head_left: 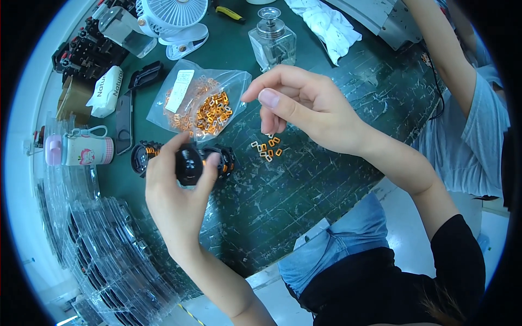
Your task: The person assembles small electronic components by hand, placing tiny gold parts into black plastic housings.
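Note:
My left hand (175, 195) grips a glossy black round part (190, 164) between thumb and fingers, above the green table. Beside it stand two black ring-shaped parts with orange pieces set in them, one black ring (142, 156) to its left and another black ring (225, 163) to its right. Bent and loosely apart, the fingers of my right hand (304, 103) show nothing between them. Below that hand lies a small scatter of orange and pale oblong rings (269, 146). Many more orange rings (215, 113) fill a clear plastic bag (231, 81) lying open on the table.
Stacked clear trays (109, 244) stand along the left edge, near a bottle (87, 150) and a phone (124, 122). A white fan (176, 16), a glass pump bottle (273, 43) and a white cloth (326, 30) are at the back. Another person's arm (443, 49) reaches in at right.

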Demonstrator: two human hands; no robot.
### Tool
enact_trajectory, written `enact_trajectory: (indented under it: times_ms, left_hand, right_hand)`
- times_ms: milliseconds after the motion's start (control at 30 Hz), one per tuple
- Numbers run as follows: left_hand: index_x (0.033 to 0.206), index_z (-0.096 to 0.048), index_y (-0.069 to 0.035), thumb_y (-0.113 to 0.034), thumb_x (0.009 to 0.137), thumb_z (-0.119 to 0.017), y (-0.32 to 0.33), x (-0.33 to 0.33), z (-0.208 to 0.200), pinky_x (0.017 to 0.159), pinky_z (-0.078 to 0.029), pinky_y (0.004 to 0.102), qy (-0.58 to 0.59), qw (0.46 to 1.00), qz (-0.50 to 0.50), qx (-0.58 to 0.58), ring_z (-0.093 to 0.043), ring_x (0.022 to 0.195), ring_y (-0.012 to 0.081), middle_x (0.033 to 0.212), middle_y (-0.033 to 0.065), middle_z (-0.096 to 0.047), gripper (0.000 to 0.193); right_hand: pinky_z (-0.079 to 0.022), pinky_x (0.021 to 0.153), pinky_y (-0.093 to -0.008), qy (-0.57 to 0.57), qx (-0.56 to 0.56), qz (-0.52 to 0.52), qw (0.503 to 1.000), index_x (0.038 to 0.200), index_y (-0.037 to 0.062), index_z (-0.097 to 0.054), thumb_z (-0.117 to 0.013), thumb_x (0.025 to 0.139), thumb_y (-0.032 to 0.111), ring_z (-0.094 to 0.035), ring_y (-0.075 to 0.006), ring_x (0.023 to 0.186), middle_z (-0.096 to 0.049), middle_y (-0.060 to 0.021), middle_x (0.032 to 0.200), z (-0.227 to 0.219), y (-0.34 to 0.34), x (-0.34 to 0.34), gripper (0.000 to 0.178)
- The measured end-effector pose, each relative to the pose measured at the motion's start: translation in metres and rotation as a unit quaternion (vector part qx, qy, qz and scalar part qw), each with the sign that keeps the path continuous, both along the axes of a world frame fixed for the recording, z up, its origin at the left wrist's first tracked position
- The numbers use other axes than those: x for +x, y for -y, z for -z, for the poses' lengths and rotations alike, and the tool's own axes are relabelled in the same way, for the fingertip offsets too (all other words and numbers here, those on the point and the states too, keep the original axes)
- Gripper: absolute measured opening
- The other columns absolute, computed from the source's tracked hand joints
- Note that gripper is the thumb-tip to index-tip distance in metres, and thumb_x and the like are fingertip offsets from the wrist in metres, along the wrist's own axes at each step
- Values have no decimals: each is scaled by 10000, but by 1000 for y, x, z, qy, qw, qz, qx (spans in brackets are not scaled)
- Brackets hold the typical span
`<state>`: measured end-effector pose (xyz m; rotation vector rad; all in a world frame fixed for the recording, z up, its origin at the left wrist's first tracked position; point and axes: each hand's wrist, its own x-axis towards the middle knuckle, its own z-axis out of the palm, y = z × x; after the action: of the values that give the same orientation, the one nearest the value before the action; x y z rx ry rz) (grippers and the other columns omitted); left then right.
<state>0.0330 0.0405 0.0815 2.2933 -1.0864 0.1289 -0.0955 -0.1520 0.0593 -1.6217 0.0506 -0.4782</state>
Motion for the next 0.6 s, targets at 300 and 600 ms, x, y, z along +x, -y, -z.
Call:
enact_trajectory:
  times_ms: [300, 600]
  left_hand:
    - [1148, -580, -67, -256, 697, -803, 3, -4, 8, 837, -482, 380, 0, 995, 57, 84, -593, 991, 293, 1062, 117, -630, 537]
    - [1174, -567, -24, 15, 592, -787, 1, -5, 2, 902, -473, 357, -36, 992, 92, 80, -615, 1012, 284, 1084, 132, -629, 623]
  right_hand:
    - [-484, 665, -212, 4, 3, 2, 1000, 1095, 19, -596, -399, 1024, 263, -602, -74, 716, -619, -31, 759, 0, 0, 0, 322]
    - [-482, 654, -209, 18, -1, 12, 1000, 1079, 14, -600, -381, 1029, 267, -603, -75, 700, -618, -33, 741, -1, 0, -1, 339]
